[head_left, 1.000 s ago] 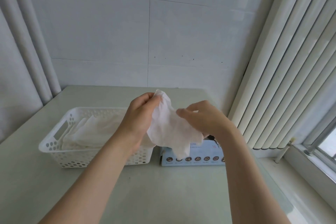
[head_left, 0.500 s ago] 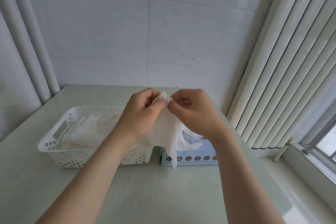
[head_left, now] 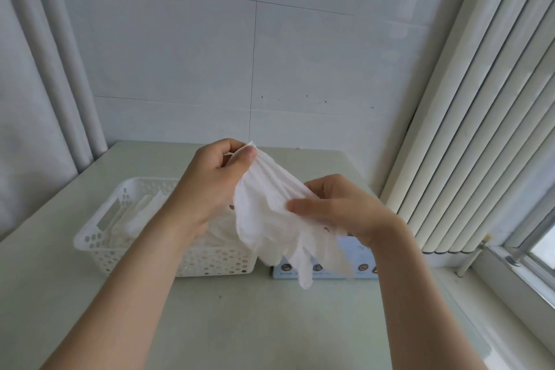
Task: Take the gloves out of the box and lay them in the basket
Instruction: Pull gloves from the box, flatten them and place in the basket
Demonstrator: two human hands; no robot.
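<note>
A thin white glove (head_left: 270, 219) hangs in the air between my two hands, its fingers dangling downward. My left hand (head_left: 210, 186) pinches its upper edge at the cuff. My right hand (head_left: 339, 210) grips the opposite edge lower down and to the right, so the glove is stretched out. Behind and below the glove lies the light blue glove box (head_left: 360, 270), mostly hidden by the glove and my right wrist. To its left stands the white perforated basket (head_left: 99, 234) with several white gloves (head_left: 135, 216) lying in it.
Basket and box stand side by side on a pale green table (head_left: 240, 324) against a white tiled wall. Vertical blinds (head_left: 480, 129) and a window sill (head_left: 510, 273) run along the right; curtain folds (head_left: 45, 69) hang at the left.
My hands were pinching the glove's top together; now the right hand has slid down and to the right along the edge, spreading the glove wide. The left hand stays high.
</note>
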